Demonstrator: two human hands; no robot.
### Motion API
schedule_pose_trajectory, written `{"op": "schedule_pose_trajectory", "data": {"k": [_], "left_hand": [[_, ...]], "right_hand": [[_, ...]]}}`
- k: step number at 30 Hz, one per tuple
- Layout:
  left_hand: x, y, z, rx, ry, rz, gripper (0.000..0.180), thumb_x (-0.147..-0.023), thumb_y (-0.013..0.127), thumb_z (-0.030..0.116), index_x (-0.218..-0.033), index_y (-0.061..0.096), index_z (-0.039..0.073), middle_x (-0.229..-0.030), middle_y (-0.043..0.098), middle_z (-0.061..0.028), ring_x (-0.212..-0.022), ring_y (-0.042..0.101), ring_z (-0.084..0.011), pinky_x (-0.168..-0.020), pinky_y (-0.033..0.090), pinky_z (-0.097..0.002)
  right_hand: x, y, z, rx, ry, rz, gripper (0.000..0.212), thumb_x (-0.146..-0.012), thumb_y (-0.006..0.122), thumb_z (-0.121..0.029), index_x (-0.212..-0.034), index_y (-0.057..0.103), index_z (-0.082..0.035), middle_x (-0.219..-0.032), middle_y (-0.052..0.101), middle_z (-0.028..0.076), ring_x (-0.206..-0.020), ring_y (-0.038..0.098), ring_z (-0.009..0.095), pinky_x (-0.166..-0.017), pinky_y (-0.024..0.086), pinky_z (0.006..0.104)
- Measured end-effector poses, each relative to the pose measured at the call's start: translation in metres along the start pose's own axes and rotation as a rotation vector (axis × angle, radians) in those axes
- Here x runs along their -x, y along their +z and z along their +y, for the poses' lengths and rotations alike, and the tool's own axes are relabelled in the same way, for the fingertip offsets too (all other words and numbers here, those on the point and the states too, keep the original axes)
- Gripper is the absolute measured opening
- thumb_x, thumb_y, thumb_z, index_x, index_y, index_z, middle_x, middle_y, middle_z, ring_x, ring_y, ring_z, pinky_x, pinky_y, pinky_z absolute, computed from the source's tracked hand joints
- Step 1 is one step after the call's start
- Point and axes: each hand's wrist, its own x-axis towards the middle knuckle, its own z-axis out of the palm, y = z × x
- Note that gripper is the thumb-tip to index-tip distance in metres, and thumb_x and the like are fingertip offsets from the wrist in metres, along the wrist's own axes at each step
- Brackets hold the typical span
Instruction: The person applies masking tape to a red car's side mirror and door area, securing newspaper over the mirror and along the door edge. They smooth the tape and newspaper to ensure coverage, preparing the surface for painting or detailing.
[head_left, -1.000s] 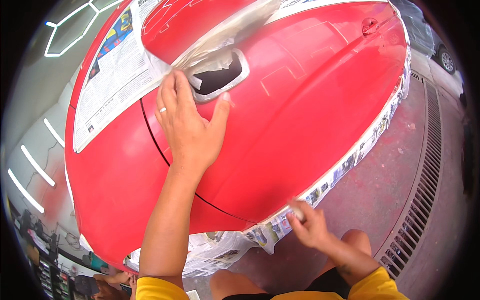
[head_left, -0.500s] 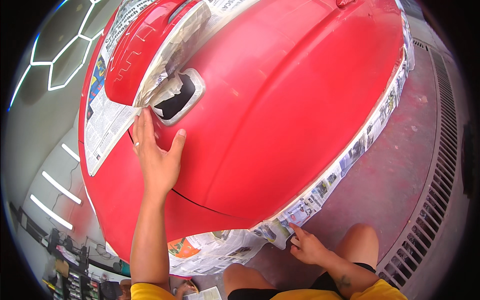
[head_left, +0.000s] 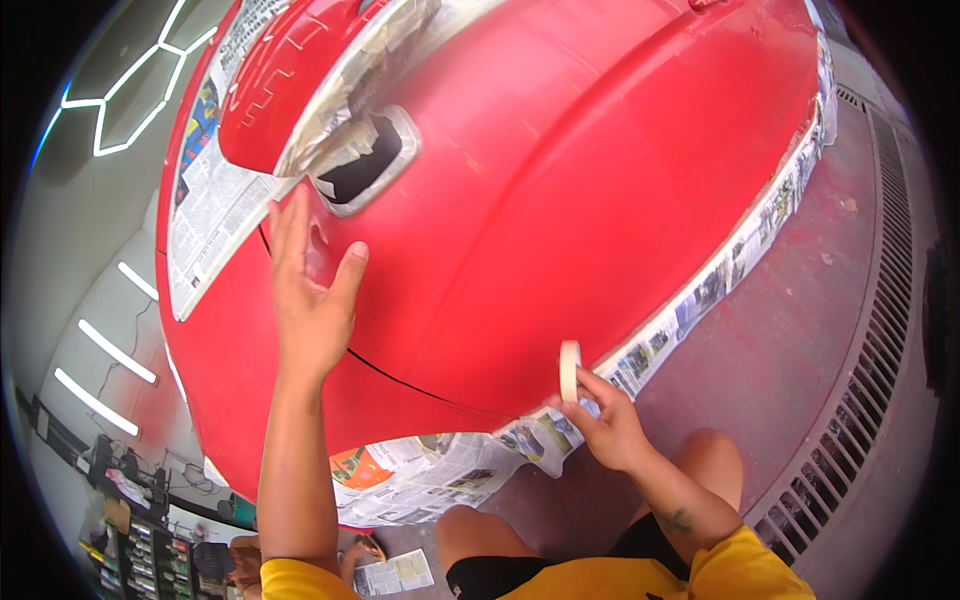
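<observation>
A large red car body (head_left: 560, 220) fills the middle of the view. My left hand (head_left: 312, 310) is stretched out over it, fingers extended and thumb apart, with nothing held. Its fingertips are beside a dark opening with a pale rounded border (head_left: 408, 140); whether they touch the panel I cannot tell. My right hand (head_left: 610, 432) grips a roll of cream masking tape (head_left: 569, 370), held upright between thumb and fingers near the lower body edge. Newspaper masking (head_left: 650, 350) runs along that edge, close to this hand.
More newspaper (head_left: 225, 210) covers the left part beside a red protruding piece (head_left: 262, 120). A slotted floor drain (head_left: 850, 430) curves along the right. Shelves (head_left: 140, 550) stand lower left, near another person's arm (head_left: 352, 560) and a newspaper sheet (head_left: 395, 573) on the floor.
My right hand has risen up and slightly left, and the tape roll now shows in it. My left hand stays by the opening, fingers still extended. The view has shifted slightly.
</observation>
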Motion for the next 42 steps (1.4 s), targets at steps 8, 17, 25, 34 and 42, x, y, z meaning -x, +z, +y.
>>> {"op": "schedule_pose_trajectory", "data": {"k": [8,17,25,34,42], "left_hand": [[0.091,0.015,0.046,0.305,0.142,-0.154,0.048,-0.074,0.098,0.010,-0.117,0.078,0.004,-0.128,0.071,-0.0112,-0.122,0.070,-0.0290,-0.103,0.057,-0.0411],[0.115,0.022,0.011,0.438,0.130,-0.241,0.056,-0.075,0.097,0.012,-0.124,0.069,0.005,-0.129,0.067,-0.0125,-0.117,0.068,-0.0317,-0.097,0.058,-0.0415],[0.180,0.052,-0.018,0.739,-0.096,-0.291,0.042,-0.080,0.095,0.007,-0.111,0.066,0.003,-0.128,0.065,-0.0120,-0.117,0.070,-0.0250,-0.102,0.058,-0.0378],[0.198,0.055,-0.036,0.809,0.010,-0.111,0.032,-0.094,0.080,0.001,-0.125,0.074,0.000,-0.116,0.078,-0.0146,-0.099,0.079,-0.0268,-0.088,0.065,-0.0355],[0.190,0.044,-0.027,0.804,-0.016,-0.142,0.008,-0.101,0.068,-0.001,-0.106,0.062,-0.001,-0.117,0.063,-0.0157,-0.102,0.069,-0.0275,-0.088,0.057,-0.0385]], "right_hand": [[-0.046,0.026,-0.081,0.217,-0.264,-0.183,0.050,-0.104,0.068,-0.006,-0.153,0.059,-0.002,-0.118,0.079,0.006,-0.116,0.067,0.020,-0.111,0.039,0.0394],[-0.048,0.055,-0.097,0.839,-0.499,-0.264,0.048,-0.100,0.072,-0.009,-0.148,0.068,-0.011,-0.097,0.071,0.004,-0.103,0.061,0.025,-0.092,0.039,0.0403],[-0.024,0.069,-0.087,1.075,-0.351,-0.402,0.049,-0.101,0.073,-0.010,-0.149,0.068,-0.013,-0.091,0.069,0.003,-0.092,0.057,0.024,-0.085,0.039,0.0412],[-0.010,0.080,-0.107,1.237,-0.339,-0.522,0.051,-0.106,0.067,-0.018,-0.156,0.059,-0.014,-0.100,0.073,0.006,-0.101,0.059,0.027,-0.091,0.041,0.0433],[-0.016,0.095,-0.114,1.129,-0.317,-0.416,0.046,-0.104,0.069,-0.017,-0.149,0.064,-0.010,-0.096,0.070,0.009,-0.092,0.059,0.029,-0.090,0.041,0.0437]]}}
